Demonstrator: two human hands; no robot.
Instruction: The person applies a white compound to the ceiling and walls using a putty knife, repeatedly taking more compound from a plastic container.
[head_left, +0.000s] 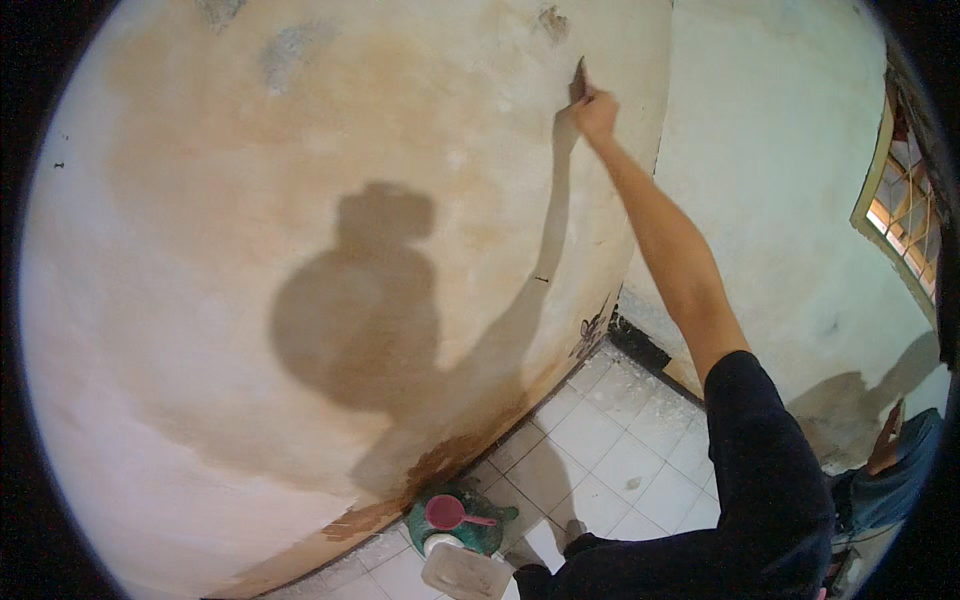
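My right hand (597, 117) is raised high against the stained cream wall (480, 160), near the corner. Its fingers are closed around a thin, dark scraper (580, 76), which points upward and is seen almost edge-on. Whether its blade touches the wall I cannot tell. Just above the tool is a rough patch (553, 23) of bare grey-brown plaster. My left hand is out of the picture. At the bottom, close to my body, a pale rectangular tray or board (466, 574) shows; what supports it is hidden.
Below, by the foot of the wall, a pink dipper (446, 512) rests on a green bundle or container (485, 530). White tiles (600, 430) cover the floor. A barred window (905, 190) is in the right wall. Another person's arm (888, 440) shows at far right.
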